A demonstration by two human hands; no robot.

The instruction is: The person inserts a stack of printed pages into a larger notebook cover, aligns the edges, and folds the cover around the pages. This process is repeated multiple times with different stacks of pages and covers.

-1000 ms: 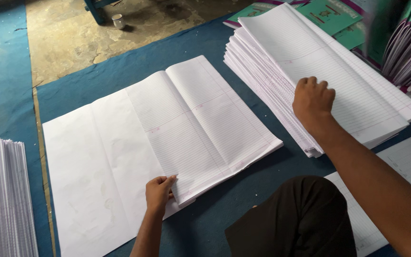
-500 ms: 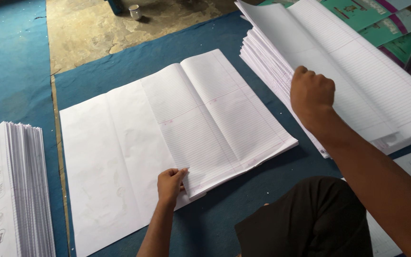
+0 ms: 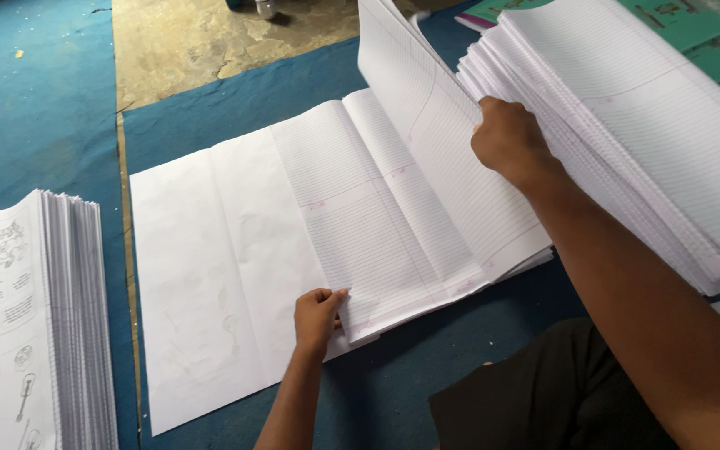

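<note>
Lifted since before, ruled sheets (image 3: 410,75) rise in the right hand's (image 3: 510,142) closed grip; left hand (image 3: 317,315) pinches the folded stack (image 3: 393,242).

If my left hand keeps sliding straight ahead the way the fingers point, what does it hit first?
The left hand points up and right, already at the near edge of the folded ruled sheets. It would most likely push into that edge first, though depth is hard to judge.
</note>
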